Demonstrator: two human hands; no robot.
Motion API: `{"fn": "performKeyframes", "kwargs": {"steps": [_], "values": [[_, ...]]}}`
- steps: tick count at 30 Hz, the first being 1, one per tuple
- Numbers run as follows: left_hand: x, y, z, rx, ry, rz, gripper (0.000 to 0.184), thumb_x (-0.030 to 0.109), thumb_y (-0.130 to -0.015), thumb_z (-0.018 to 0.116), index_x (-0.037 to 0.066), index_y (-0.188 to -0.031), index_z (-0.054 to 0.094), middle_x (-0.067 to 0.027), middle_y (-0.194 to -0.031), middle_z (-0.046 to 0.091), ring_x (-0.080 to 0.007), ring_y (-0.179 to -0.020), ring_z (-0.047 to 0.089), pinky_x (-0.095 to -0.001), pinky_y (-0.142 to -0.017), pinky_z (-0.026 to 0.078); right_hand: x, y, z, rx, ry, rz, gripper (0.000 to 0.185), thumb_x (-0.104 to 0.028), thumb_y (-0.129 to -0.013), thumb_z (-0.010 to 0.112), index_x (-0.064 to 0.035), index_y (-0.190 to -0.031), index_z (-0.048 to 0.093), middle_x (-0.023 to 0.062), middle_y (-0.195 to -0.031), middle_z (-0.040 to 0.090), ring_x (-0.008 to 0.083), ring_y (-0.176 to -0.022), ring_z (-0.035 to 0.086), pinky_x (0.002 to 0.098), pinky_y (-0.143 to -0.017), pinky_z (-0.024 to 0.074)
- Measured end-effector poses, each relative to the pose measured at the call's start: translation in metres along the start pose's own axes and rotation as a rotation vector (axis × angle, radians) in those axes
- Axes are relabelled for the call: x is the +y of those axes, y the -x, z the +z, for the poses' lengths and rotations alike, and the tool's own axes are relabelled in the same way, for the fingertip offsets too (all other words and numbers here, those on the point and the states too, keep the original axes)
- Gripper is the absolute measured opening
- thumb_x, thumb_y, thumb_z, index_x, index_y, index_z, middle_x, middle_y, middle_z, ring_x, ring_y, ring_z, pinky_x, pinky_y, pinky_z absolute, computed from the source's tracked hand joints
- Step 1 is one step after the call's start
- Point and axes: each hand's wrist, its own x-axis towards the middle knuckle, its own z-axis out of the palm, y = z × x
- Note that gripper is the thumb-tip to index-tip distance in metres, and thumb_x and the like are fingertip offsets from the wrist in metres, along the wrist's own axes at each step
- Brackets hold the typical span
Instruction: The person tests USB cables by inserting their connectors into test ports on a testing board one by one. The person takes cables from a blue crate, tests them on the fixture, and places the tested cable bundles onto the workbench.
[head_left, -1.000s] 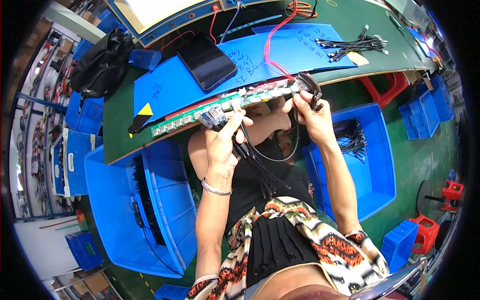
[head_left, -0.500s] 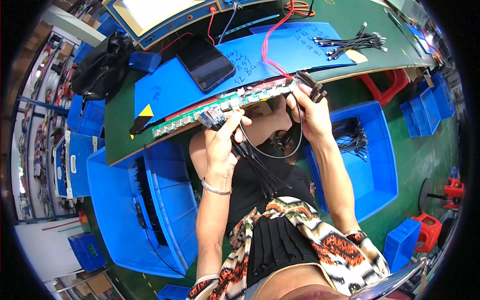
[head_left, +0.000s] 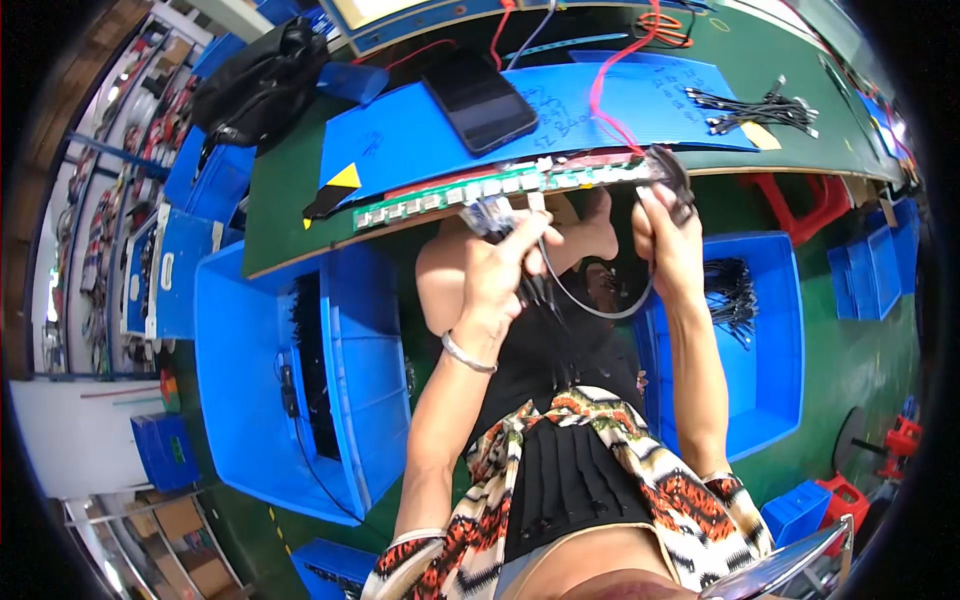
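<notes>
Along the bench [head_left: 285, 225] edge lies the board [head_left: 400, 209], likely for easy reach. Left hand [head_left: 498, 262] grips the bundle [head_left: 487, 217], one plug [head_left: 536, 202] up at the board. Right hand [head_left: 675, 240] pinches the looped cable [head_left: 605, 315]'s far end, tip blurred; sag probably gives both hands slack.

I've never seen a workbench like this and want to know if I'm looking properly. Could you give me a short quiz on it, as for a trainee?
1. Multiple choice: what does the phone lie on, at least partly?
A) a bag
B) the blue sheet
C) a red stool

2. True or false: the person wears the silver bracelet on the right wrist.

3. Short answer: which hand holds the bundle of cables?

Key:
1. B
2. False: it is on the left wrist.
3. The left hand.
</notes>
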Motion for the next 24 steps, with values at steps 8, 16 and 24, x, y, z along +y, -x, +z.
{"fn": "performKeyframes", "kwargs": {"steps": [8, 16, 24], "values": [[-0.006, 0.014, -0.017, -0.142, 0.048, -0.050, 0.033, 0.007, -0.078, 0.058, -0.002, -0.109, 0.050, -0.0092, -0.095, 0.058, -0.0052, -0.053, 0.043, -0.0188, -0.047, 0.038, 0.005, 0.026, -0.090, 0.027, -0.283, -0.073, 0.023, -0.024, -0.087, 0.048, -0.0128, -0.069, 0.039, -0.0056, -0.055, 0.032, 0.0020, -0.040, 0.025, 0.0178, -0.034, 0.0175], [-0.014, 0.014, 0.007, -0.315, -0.170, -0.120, 0.024, 0.004, -0.070, 0.062, 0.000, -0.094, 0.058, -0.0012, -0.068, 0.054, -0.0068, -0.053, 0.047, -0.0194, -0.046, 0.038, -0.003, 0.029, 0.029, -0.221, 0.473, -0.140, 0.008, 0.001, -0.074, 0.061, 0.0023, -0.080, 0.056, 0.0060, -0.076, 0.061, 0.0087, -0.068, 0.057, 0.0228, -0.063, 0.0476], [-0.013, 0.023, 0.000, -0.232, -0.034, -0.058, 0.017, 0.007, -0.077, 0.058, -0.002, -0.091, 0.059, -0.0071, -0.073, 0.060, -0.0113, -0.059, 0.056, -0.0222, -0.054, 0.046, 0.005, 0.025, 0.027, -0.112, 0.231, -0.119, 0.008, -0.004, -0.072, 0.064, 0.0004, -0.077, 0.059, 0.0021, -0.066, 0.058, 0.0044, -0.055, 0.051, 0.0172, -0.049, 0.0392]]}}
